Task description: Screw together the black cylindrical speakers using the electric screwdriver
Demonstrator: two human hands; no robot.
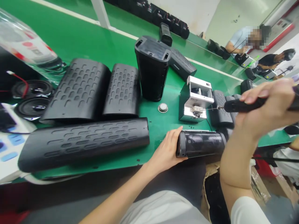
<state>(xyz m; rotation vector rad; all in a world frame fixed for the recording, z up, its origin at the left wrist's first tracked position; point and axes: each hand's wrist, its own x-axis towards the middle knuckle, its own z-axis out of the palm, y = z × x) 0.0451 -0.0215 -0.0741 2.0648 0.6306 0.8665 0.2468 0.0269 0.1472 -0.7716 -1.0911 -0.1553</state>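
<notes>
My right hand (273,99) is wrapped round a black electric screwdriver (243,105), held level above the bench. Its thin bit points left, with the tip at the front of a white and grey screw feeder (197,98); whether a screw sits on it is too small to tell. My left hand (167,149) grips the left end of a black speaker housing (203,143) with two perforated patches, lying at the bench's front edge. My right forearm hides part of the housing's right end. Between the feeder and the dark shells sits a small round silver-rimmed part (163,107).
Several black patterned shells (79,90) fill the left side of the green bench (123,46). An upright black housing (153,68) stands mid-bench. Loose speaker drivers (35,107) lie far left. Two co-workers sit at the far right. An open carton (210,174) is below the edge.
</notes>
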